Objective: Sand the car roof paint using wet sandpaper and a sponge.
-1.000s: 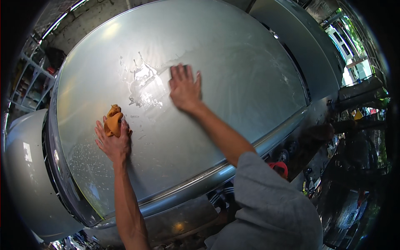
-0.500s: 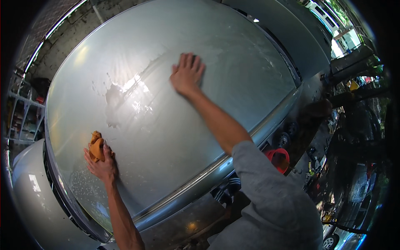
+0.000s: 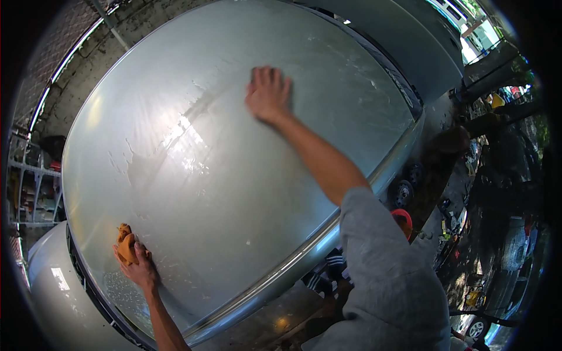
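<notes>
A wide, wet silver-grey car roof [image 3: 234, 193] lies under both my hands. At the near left, my left hand [image 3: 137, 266] grips a crumpled orange-brown cloth [image 3: 126, 248] against the panel. My right hand [image 3: 269, 96] lies on the roof farther up, arm stretched out, with its fingers a little apart. A dark patch shows by its fingertips; I cannot make out whether it is shadow or something under the palm. A streak of water [image 3: 140, 169] runs over the roof between the hands.
Left of the roof are the car's silver hood [image 3: 70, 292] and a metal rack [image 3: 38, 187] with items on it. To the right stand a red bucket [image 3: 403, 219] and a wheel [image 3: 404, 192]. A concrete wall [image 3: 76, 88] rises at the far left.
My left hand has moved nearer with the cloth, down and slightly left. The right hand has shifted a little to the right on the roof. The water streak has spread.
</notes>
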### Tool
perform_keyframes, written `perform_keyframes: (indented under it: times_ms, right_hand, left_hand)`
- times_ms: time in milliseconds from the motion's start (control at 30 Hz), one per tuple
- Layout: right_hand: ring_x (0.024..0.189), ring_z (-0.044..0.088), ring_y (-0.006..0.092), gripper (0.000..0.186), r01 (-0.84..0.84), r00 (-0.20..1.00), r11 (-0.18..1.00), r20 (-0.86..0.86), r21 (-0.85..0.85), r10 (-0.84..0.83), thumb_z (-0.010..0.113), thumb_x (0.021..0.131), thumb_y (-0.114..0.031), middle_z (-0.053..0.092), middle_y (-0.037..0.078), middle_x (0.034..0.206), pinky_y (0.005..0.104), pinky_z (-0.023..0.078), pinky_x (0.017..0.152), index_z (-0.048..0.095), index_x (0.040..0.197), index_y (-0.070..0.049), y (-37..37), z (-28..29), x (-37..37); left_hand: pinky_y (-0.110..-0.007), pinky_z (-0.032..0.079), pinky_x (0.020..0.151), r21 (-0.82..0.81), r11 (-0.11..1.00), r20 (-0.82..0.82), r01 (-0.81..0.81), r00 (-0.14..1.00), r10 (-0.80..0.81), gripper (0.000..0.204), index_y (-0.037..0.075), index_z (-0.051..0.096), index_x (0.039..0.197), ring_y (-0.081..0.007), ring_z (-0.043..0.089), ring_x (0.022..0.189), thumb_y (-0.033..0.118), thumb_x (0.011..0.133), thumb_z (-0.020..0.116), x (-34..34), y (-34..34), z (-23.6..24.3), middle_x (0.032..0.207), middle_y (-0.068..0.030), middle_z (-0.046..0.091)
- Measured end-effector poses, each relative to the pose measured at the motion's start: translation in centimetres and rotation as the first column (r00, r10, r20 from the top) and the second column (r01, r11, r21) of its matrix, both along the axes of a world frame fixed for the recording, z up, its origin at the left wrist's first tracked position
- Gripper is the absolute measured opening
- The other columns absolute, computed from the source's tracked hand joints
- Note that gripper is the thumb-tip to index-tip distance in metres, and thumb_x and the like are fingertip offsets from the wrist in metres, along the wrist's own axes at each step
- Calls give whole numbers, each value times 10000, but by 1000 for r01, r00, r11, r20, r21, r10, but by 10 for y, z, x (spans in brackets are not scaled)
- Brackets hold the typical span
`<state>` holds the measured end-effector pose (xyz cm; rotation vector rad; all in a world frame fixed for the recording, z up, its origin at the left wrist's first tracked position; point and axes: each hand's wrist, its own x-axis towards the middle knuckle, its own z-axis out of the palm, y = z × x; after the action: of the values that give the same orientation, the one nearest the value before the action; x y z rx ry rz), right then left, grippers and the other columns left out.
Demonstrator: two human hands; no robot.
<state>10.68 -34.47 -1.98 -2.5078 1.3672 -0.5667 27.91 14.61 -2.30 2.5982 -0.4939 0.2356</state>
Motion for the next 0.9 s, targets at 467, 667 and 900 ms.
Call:
perform_keyframes:
  times_ms: [467,667,900]
  right_hand:
    - [1418,260,384,590,0,998,991,-70,-133,-10,393,974,-377,294,128,1552,629,145,1121,321,1492,-104,11,-17,-94]
    - [1423,252,387,548,-312,945,949,-117,-44,305,400,983,-359,314,129,1542,615,128,1138,336,1491,-167,66,-8,-118]
    - [1435,240,363,530,-179,979,975,-119,-130,164,360,1000,-355,297,125,1555,576,115,1154,338,1490,-154,107,-11,-142]
  left_hand:
    - [-458,326,1020,24,1000,108,-16,994,13,746,30,430,1423,-362,489,1152,557,907,540,-1,-10,-12,1284,-193,566]
    - [-449,318,1047,13,1000,115,22,993,-23,713,29,432,1421,-373,492,1197,527,922,536,0,11,-2,1354,-194,527]
    - [-455,259,1103,74,997,99,-16,995,9,787,36,375,1457,-351,376,1348,556,895,558,1,6,-6,1477,-172,406]
